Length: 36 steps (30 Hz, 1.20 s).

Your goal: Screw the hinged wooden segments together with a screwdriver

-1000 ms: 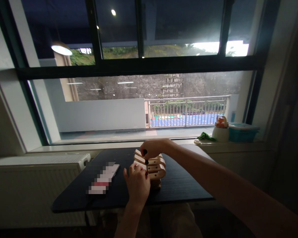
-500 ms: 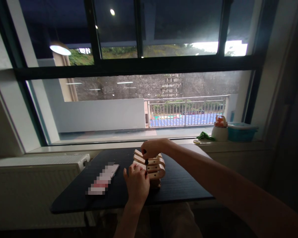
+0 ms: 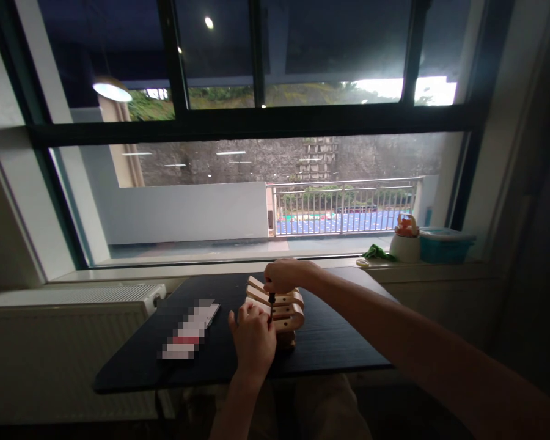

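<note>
Head view: slatted wooden piece (image 3: 295, 310) stands on dark table (image 3: 330, 351), roughly mid-table. Right hand (image 3: 282, 276) is a fist clamped on the handle of a screwdriver (image 3: 272, 299); shaft points down, near vertical, at the slats. Tip too small to resolve. Left hand (image 3: 253, 333) lies against the piece's near-left side; whether its fingers pinch, cannot tell. Phone (image 3: 190, 333) lies apart, further left.

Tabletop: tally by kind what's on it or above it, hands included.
Hands: 2 (left hand, right hand)
Screwdriver: 1, in the right hand
Slatted wooden object: 1
Phone: 1
Total: 5
</note>
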Tool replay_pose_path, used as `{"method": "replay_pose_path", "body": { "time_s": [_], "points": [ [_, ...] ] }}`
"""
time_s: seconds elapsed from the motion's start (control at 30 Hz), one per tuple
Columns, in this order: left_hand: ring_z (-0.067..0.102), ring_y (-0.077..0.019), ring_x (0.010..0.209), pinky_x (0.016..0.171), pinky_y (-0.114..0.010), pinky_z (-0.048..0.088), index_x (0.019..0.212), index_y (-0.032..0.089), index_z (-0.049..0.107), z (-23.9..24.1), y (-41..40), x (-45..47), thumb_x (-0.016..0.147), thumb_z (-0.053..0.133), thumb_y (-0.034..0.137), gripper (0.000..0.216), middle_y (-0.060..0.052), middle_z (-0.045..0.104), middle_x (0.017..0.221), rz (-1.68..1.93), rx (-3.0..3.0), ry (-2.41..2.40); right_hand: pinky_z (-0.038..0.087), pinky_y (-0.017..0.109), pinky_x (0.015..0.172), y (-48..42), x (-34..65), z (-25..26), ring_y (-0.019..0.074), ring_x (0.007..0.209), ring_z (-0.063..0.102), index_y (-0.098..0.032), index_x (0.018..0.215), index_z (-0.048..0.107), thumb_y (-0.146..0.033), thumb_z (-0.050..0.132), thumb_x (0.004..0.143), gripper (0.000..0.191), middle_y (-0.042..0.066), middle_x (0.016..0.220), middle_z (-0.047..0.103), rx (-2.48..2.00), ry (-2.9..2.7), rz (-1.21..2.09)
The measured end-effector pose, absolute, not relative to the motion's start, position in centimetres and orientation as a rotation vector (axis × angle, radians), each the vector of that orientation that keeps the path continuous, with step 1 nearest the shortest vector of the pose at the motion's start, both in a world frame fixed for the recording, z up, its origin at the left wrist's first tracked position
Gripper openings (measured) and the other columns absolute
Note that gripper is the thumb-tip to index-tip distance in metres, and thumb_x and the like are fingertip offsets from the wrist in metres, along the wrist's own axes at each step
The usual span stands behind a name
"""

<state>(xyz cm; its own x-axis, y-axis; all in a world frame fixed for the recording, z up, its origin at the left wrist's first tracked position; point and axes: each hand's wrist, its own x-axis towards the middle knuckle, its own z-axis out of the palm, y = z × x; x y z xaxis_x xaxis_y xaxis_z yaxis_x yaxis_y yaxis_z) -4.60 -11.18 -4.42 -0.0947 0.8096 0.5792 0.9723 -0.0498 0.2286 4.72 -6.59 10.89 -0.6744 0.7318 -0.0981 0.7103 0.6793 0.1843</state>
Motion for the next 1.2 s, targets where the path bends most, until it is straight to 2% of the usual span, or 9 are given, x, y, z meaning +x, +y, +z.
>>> {"method": "replay_pose_path", "body": {
  "time_s": [0.2, 0.3, 0.53, 0.67, 0.8, 1.03, 1.2],
  "points": [
    [0.048, -0.0274, 0.115, 0.104, -0.053, 0.024, 0.078, 0.019, 0.069, -4.5, -11.2, -4.6, 0.08, 0.055, 0.017, 0.014, -0.005, 0.067, 0.098, -0.865, -1.904, -1.948, 0.035, 0.022, 0.052, -6.6, 4.7, 11.3, 0.0146, 0.072, 0.059, -0.016, 0.104, 0.069, -0.025, 0.053, 0.079, 0.031, 0.007, 0.096, 0.071, 1.137, 2.793, 0.155],
    [0.047, -0.0274, 0.115, 0.104, -0.052, 0.024, 0.079, 0.019, 0.069, -4.5, -11.2, -4.6, 0.08, 0.056, 0.018, 0.013, -0.005, 0.067, 0.098, -0.862, -1.905, -1.949, 0.036, 0.023, 0.055, -6.4, 4.6, 10.7, 0.015, 0.072, 0.059, -0.014, 0.101, 0.07, -0.023, 0.049, 0.082, 0.03, 0.008, 0.093, 0.071, 1.146, 2.813, 0.164],
    [0.048, -0.0277, 0.114, 0.103, -0.053, 0.024, 0.078, 0.019, 0.069, -4.5, -11.0, -4.6, 0.081, 0.054, 0.017, 0.016, -0.005, 0.067, 0.099, -0.867, -1.895, -1.95, 0.037, 0.026, 0.057, -5.8, 4.4, 9.7, 0.0182, 0.075, 0.06, -0.01, 0.098, 0.07, -0.031, 0.045, 0.086, 0.035, 0.015, 0.095, 0.07, 1.156, 2.845, 0.171],
    [0.048, -0.0278, 0.114, 0.104, -0.053, 0.023, 0.078, 0.019, 0.069, -4.5, -11.0, -4.6, 0.08, 0.054, 0.018, 0.015, -0.005, 0.067, 0.1, -0.875, -1.894, -1.939, 0.037, 0.023, 0.054, -5.8, 4.5, 10.6, 0.0149, 0.07, 0.059, -0.014, 0.097, 0.07, -0.03, 0.053, 0.079, 0.03, 0.01, 0.092, 0.071, 1.137, 2.844, 0.09],
    [0.047, -0.0275, 0.115, 0.104, -0.052, 0.022, 0.08, 0.019, 0.069, -4.4, -11.2, -4.6, 0.08, 0.054, 0.018, 0.014, -0.005, 0.067, 0.1, -0.872, -1.9, -1.949, 0.036, 0.021, 0.055, -5.6, 4.9, 11.0, 0.0117, 0.068, 0.057, -0.017, 0.1, 0.07, -0.022, 0.053, 0.076, 0.029, 0.005, 0.092, 0.071, 1.1, 2.877, 0.023],
    [0.047, -0.0272, 0.115, 0.104, -0.051, 0.023, 0.08, 0.02, 0.069, -4.4, -11.3, -4.6, 0.08, 0.053, 0.017, 0.016, -0.005, 0.067, 0.1, -0.878, -1.895, -1.957, 0.035, 0.024, 0.055, -5.7, 4.8, 10.2, 0.0154, 0.07, 0.057, -0.01, 0.098, 0.07, -0.028, 0.047, 0.083, 0.033, 0.012, 0.091, 0.07, 1.145, 2.906, 0.051],
    [0.047, -0.0271, 0.115, 0.104, -0.051, 0.022, 0.079, 0.019, 0.069, -4.6, -11.2, -4.6, 0.08, 0.052, 0.017, 0.017, -0.006, 0.067, 0.1, -0.875, -1.898, -1.951, 0.036, 0.022, 0.05, -5.4, 4.6, 10.3, 0.0123, 0.058, 0.056, -0.009, 0.088, 0.071, -0.029, 0.047, 0.083, 0.032, 0.01, 0.076, 0.071, 1.172, 2.872, 0.0]
  ]
}}
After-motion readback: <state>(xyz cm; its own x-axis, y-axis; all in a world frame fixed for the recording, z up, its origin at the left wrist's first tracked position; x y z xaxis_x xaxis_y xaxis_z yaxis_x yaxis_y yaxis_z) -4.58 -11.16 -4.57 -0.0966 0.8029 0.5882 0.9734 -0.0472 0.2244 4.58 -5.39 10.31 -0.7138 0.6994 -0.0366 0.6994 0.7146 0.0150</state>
